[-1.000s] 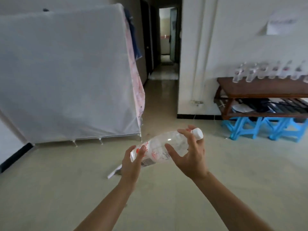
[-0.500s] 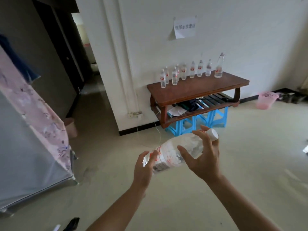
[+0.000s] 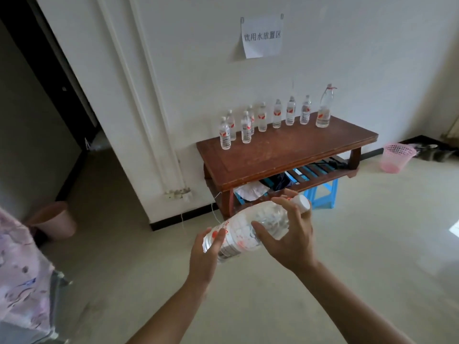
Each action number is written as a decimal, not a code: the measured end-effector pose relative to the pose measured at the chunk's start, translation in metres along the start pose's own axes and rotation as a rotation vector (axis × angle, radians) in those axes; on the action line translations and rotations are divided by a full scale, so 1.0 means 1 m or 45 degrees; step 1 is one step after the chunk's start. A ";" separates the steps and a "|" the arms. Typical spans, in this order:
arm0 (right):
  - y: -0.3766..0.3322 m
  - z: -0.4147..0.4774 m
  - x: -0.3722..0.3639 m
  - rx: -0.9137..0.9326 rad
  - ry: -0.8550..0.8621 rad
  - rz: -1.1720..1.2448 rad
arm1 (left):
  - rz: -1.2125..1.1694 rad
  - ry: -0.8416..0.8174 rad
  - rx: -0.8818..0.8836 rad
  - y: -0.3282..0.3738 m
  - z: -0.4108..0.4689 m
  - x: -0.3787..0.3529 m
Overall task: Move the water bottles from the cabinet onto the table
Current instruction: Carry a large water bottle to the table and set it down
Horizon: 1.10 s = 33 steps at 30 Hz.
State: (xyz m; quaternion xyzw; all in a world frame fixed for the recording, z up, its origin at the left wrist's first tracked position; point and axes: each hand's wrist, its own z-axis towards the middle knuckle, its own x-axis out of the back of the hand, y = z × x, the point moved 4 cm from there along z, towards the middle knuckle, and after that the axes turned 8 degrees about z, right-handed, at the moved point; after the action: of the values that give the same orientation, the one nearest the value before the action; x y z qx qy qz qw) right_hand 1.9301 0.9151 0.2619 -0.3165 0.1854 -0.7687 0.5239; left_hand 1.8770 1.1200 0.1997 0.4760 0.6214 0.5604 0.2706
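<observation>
You're mid-carry: the water bottle (image 3: 250,230) lies tilted between your hands, cap to the far right, over the floor and short of the worktop (image 3: 285,155). Your left hand (image 3: 203,254) grips its base, and your right hand (image 3: 290,239) curls its fingers (image 3: 288,207) round the shoulder. Next, I'd judge, comes standing it upright on bare wood beside the standing bottles (image 3: 262,117) (without knocking them).

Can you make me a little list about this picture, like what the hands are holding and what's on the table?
In the hands: water bottle, clear, white cap, tilted sideways
Left hand: holds the bottle's bottom end
Right hand: grips it near the neck
Table: brown wood, against the white wall
On the table: standing bottles in a row, a taller one at the right end
On the floor: pink basket, right of the table
</observation>
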 end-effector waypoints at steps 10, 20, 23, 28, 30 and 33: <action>0.139 0.170 -0.048 -0.161 0.110 -0.192 | 0.130 -0.243 -0.008 0.089 0.233 -0.095; 0.323 0.291 -0.052 -0.261 0.080 -0.152 | 0.060 -0.255 0.148 0.128 0.397 -0.243; 0.381 0.335 -0.055 -0.285 0.013 -0.093 | 0.027 -0.179 0.217 0.141 0.443 -0.285; 0.450 0.396 -0.075 -0.364 -0.072 -0.077 | 0.009 -0.132 0.333 0.161 0.505 -0.320; 0.477 0.418 -0.094 -0.372 -0.127 -0.058 | 0.008 -0.106 0.372 0.164 0.540 -0.330; 0.515 0.444 -0.124 -0.371 -0.154 -0.042 | 0.038 -0.093 0.398 0.164 0.598 -0.346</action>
State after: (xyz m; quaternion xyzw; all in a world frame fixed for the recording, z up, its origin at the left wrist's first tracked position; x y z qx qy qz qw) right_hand 2.6179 0.8534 0.2330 -0.4380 0.2579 -0.7218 0.4698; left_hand 2.5824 1.0596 0.1532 0.5414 0.6837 0.4433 0.2073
